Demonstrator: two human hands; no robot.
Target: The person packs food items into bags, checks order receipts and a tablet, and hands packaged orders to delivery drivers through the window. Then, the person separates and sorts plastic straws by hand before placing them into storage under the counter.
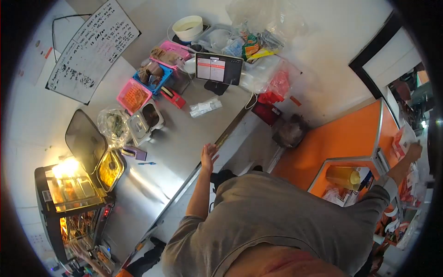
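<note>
My left hand (209, 157) is raised beside the front edge of the steel counter (177, 143), fingers apart and holding nothing. Far to the right, my right hand (414, 152) is closed at the end of my outstretched arm, next to white-and-red plastic packaging (399, 144). What its fingers hold, if anything, is hidden. Nearest my left hand on the counter lie a clear plastic packet (206, 107) and a tablet on a stand (218, 69).
Along the wall stand a pink basket (134, 96), a blue basket (153, 78), a metal container (152, 115) and tape dispensers (173, 97). A lit food warmer (74, 184) is at left, near another person's arm (87, 258). An orange counter (332, 134) holds a yellowish roll (342, 177).
</note>
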